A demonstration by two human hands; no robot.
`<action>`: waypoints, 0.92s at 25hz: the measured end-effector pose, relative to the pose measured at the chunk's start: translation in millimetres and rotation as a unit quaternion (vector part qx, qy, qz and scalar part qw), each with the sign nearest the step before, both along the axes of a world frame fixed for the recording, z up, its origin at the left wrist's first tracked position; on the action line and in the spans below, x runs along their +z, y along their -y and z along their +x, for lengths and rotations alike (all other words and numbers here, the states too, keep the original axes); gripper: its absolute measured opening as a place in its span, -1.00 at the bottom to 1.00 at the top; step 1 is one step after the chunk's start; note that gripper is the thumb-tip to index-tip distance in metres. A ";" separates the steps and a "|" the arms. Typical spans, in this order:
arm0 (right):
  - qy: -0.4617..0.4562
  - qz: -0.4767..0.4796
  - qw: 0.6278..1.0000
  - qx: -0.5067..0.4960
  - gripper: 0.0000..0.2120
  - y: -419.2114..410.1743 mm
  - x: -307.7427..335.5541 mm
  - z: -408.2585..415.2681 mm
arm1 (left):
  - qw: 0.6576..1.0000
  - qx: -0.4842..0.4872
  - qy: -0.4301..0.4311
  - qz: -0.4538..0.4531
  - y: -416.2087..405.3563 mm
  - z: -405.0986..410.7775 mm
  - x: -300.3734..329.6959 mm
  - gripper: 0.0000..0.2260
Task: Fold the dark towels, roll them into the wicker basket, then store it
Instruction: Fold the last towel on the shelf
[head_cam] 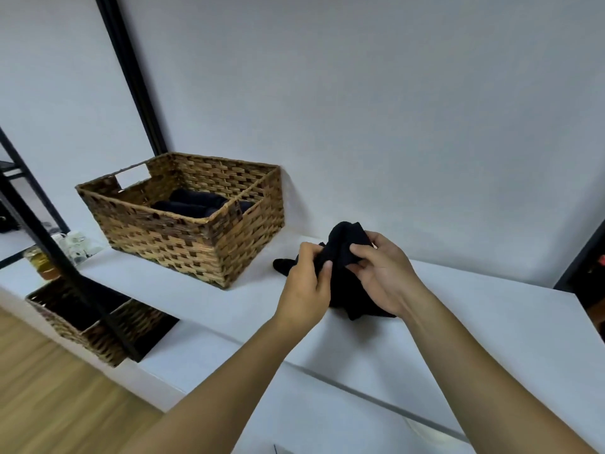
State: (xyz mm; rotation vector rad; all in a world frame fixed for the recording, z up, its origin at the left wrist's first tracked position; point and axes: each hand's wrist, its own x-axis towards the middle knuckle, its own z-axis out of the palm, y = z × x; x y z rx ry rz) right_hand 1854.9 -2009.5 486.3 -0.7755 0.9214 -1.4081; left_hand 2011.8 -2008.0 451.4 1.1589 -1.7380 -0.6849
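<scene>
A crumpled dark towel [343,276] sits bunched on the white counter [458,309] to the right of the wicker basket [183,237]. My left hand [306,283] pinches the towel's left side between thumb and fingers. My right hand [381,273] grips its upper right part, thumb on top. Inside the basket lie rolled dark towels [193,204], side by side near the far wall. The basket stands upright against the wall, about a hand's width left of the towel.
A black metal rack post [65,267] crosses the left foreground. Below it a second wicker basket [91,319] sits on a lower white ledge. Glass jars [42,260] stand at the far left. Wooden floor shows at bottom left.
</scene>
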 end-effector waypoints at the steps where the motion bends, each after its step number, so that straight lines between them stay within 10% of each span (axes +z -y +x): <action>1: -0.016 -0.008 1.000 -0.010 -0.82 -0.5 -1.6 5.4 | 1.000 0.005 -0.022 0.003 -0.7 4.0 0.5 -0.94; 14: -0.223 -0.093 0.970 -0.038 -0.90 -12.1 -10.9 69.2 | 0.875 -0.043 -0.405 0.261 -11.3 39.7 27.5 -0.79; 19: -0.177 -0.063 0.980 -0.070 -0.93 -8.7 -11.9 75.2 | 0.987 -0.060 -0.136 0.061 -10.7 60.0 15.5 -0.47; 23: -0.141 -0.031 0.987 -0.072 -0.94 -4.7 -12.6 76.6 | 0.995 -0.053 0.000 -0.082 -10.1 69.2 12.9 -0.56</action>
